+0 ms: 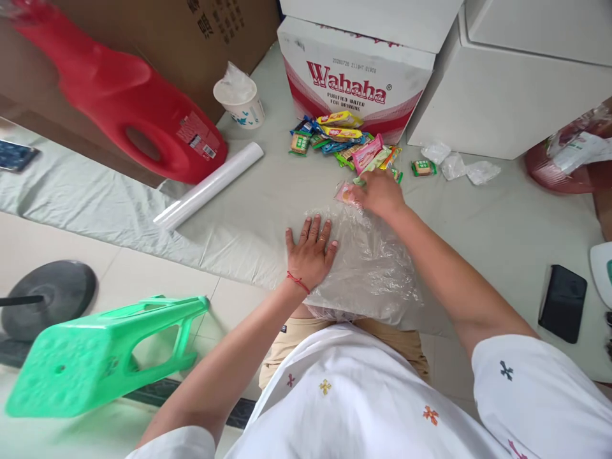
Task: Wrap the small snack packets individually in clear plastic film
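My left hand (308, 255) lies flat with spread fingers on the left part of a clear plastic bag (373, 274), which is spread at the table's front edge. A red string circles that wrist. Just beyond the bag, my right hand (381, 196) is closed, its thumb and fingertips at a small pink-wrapped snack packet (346, 193). Its fingers partly cover the near side of a pile of wrapped snacks (342, 135) in yellow, blue, green and pink. To the right of the pile lies one green-wrapped biscuit (423, 167).
Behind the snacks stands a Wahaha carton (356, 83). Crumpled clear wrappers (453, 166) lie right, with a black phone (564, 303) nearer. On the left are a paper cup (246, 111), a white roll (210, 186) and a red jug (129, 95). A green stool (81, 357) is tipped over.
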Available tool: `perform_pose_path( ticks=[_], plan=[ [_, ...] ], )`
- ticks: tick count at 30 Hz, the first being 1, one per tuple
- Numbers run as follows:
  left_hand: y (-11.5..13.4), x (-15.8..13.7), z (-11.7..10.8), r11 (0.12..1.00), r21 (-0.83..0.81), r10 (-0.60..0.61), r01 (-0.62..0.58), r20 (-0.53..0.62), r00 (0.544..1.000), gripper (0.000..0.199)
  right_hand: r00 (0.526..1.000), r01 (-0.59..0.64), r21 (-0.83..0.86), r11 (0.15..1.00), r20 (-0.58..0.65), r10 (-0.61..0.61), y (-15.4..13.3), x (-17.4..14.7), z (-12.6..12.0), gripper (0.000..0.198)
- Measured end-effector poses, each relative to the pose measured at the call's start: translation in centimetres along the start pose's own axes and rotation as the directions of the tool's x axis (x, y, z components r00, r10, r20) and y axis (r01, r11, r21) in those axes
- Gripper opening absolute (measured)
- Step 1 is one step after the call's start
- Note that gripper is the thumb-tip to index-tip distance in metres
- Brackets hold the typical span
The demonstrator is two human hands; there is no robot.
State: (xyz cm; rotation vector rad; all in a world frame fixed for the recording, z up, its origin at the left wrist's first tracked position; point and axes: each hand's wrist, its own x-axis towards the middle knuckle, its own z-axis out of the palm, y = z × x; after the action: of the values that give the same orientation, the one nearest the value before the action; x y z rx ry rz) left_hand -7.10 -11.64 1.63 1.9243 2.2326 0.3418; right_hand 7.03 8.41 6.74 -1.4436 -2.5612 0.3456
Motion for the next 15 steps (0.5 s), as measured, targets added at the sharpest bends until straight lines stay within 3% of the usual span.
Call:
perform_pose_path(
  ticks=[3,7,11,15],
  plan=[
    [-0.9,0.4,-0.5,0.999,-0.025,-0.042,0.042,0.009,0.999,0.059,0.991,0.022,-0.094,0.995,0.137,-0.009,-1.7,2.6,1.3,0.044],
    [-2.6,0.6,-0.6,1.0,0.003,0.009,-0.009,-0.004,1.0,0.058,0.979,0.052,-0.128,0.99,0.205,-0.024,-1.4,2.4,1.4,0.046],
    [-3.1,0.7,-0.3,0.999,0.022,0.04,-0.039,-0.004,0.999,0.059,0.981,0.074,-0.128,0.989,0.189,-0.049,-0.8,1.1,1.5,0.046],
    [-2.9,0.7,-0.3,0.999,0.017,0.033,-0.033,-0.001,0.999,0.059,0.99,-0.012,-0.024,1.0,0.137,0.015,-0.2,1.3,1.5,0.023]
  ],
)
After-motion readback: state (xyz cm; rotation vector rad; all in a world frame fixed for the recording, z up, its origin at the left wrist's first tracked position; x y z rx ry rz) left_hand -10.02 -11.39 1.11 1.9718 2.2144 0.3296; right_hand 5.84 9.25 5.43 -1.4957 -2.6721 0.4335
